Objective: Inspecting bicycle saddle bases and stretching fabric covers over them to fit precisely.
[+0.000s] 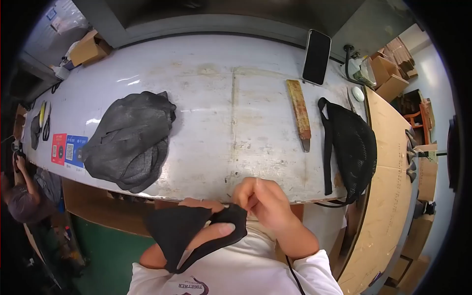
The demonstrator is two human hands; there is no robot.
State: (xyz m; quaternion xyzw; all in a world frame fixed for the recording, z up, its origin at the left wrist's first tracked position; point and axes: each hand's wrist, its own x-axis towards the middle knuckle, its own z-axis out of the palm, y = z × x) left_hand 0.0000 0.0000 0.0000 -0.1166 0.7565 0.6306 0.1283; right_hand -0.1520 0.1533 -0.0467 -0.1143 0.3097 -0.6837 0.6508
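Observation:
My left hand (210,235) is wrapped round a piece of black cloth (179,226), held close to my shirt below the table's front edge. The thumb lies across the cloth, and part of it drapes over the wrist. My right hand (265,200) is closed, thumb and fingers pinched together at the cloth's right edge; its fingertips partly hide the spot they grip. Beyond my hands, to the left, lies a crumpled dark grey cloth bundle (130,140). A black fabric piece with a strap (351,147) rests at the table's right side.
A worn flat bar with a narrow metal tip (298,108) lies on the pale table (206,123). A phone (317,56) leans at the back right. Red and blue cards (69,148) are at left, with scissors (46,125) beyond. Another person (27,191) is at far left.

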